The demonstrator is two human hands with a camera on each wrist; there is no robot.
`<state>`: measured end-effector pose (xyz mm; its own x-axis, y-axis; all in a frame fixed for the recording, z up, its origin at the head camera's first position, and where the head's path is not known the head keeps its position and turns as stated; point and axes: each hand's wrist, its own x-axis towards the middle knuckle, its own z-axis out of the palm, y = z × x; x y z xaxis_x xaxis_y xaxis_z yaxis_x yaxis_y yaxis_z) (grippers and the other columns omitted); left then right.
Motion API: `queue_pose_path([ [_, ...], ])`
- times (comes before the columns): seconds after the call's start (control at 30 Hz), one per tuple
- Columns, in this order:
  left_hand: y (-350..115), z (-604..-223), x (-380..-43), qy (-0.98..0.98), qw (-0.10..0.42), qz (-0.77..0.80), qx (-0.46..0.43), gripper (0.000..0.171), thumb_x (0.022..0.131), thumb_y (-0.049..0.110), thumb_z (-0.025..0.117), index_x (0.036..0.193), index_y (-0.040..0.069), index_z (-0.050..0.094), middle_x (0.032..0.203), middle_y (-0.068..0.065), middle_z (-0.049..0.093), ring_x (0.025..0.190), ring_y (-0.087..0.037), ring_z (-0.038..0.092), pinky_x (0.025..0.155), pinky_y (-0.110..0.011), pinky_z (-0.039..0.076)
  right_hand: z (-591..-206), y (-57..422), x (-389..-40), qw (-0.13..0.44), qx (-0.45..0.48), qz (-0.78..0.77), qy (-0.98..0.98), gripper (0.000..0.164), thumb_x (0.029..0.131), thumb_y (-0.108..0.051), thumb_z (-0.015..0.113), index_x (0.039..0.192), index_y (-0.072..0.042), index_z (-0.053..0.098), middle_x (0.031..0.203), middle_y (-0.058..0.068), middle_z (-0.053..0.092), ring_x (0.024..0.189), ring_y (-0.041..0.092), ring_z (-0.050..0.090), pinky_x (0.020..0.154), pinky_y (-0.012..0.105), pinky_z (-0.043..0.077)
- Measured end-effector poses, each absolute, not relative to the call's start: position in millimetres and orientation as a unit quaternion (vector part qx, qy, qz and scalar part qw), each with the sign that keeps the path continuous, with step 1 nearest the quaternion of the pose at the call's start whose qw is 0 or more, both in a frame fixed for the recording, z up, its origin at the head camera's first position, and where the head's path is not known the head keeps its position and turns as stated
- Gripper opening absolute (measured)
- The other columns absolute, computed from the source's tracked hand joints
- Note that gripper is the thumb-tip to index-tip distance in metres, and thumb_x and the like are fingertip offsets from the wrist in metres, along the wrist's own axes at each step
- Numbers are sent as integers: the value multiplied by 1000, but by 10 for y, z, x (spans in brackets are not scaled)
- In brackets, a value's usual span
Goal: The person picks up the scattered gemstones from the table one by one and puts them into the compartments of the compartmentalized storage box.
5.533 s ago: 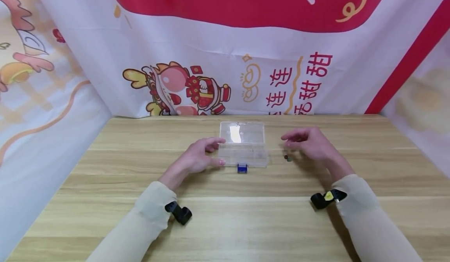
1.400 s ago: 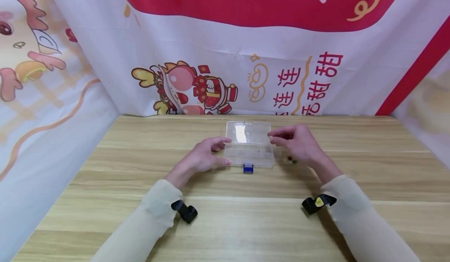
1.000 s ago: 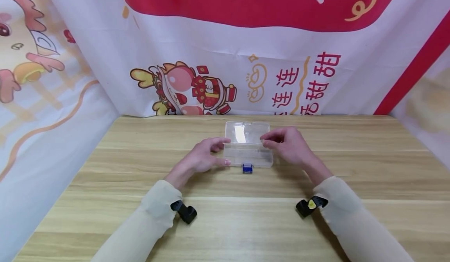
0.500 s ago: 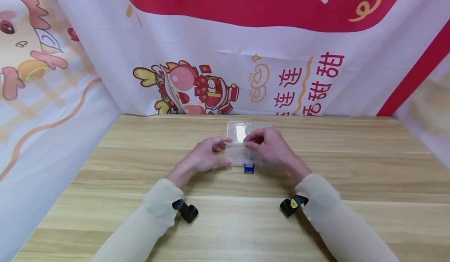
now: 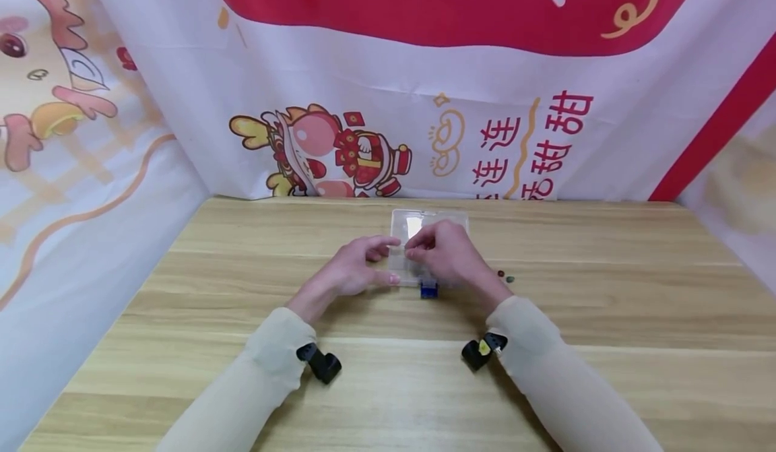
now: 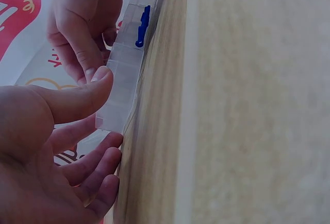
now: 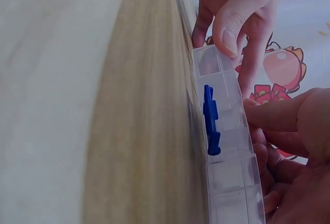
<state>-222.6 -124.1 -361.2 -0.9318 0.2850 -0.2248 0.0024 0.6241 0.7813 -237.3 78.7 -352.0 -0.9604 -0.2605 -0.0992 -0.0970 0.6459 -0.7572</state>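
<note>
A clear plastic compartment box (image 5: 397,273) with a blue latch (image 5: 428,290) stands on the table, its clear lid (image 5: 400,219) tipped back toward the wall. My left hand (image 5: 351,267) holds the box's left end, thumb at the front edge and fingers toward the back, as the left wrist view also shows. My right hand (image 5: 448,253) reaches over the box with thumb and index fingertips pinched together above its left part. The small pale bead-like piece between them is hidden by the fingers now. In the right wrist view the compartments (image 7: 227,175) near the latch look see-through.
A small dark red bead-like piece (image 5: 500,273) and a small green one (image 5: 510,279) lie on the wooden table (image 5: 388,384) right of the box. A printed cloth (image 5: 364,68) hangs directly behind the table. Black cameras (image 5: 324,368) sit on both wrists.
My right hand has picked up the pale piece from right of the box and moved left across it to its left part. My left hand stays at the box's left end.
</note>
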Motion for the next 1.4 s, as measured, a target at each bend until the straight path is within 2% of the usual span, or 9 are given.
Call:
queue_pose_path([
  [0.73, -1249, -3639, -2216, 886, 170, 424, 80, 64, 93, 22, 83, 151, 30, 58, 149, -5, 59, 138, -30, 53, 122, -55, 41, -3540, 743, -2354, 92, -89, -385, 914, 11, 97, -17, 79, 106, -15, 82, 98, 2, 74, 91, 20, 66, 76, 29, 59],
  [1.4, -1237, -3625, -2245, 887, 172, 423, 77, 64, 94, 23, 83, 152, 30, 58, 150, -6, 58, 139, -31, 52, 123, -56, 40, -3499, 754, -2369, 91, -99, -354, 926, 16, 98, -18, 78, 113, -16, 83, 110, 2, 78, 101, 19, 68, 91, 36, 61],
])
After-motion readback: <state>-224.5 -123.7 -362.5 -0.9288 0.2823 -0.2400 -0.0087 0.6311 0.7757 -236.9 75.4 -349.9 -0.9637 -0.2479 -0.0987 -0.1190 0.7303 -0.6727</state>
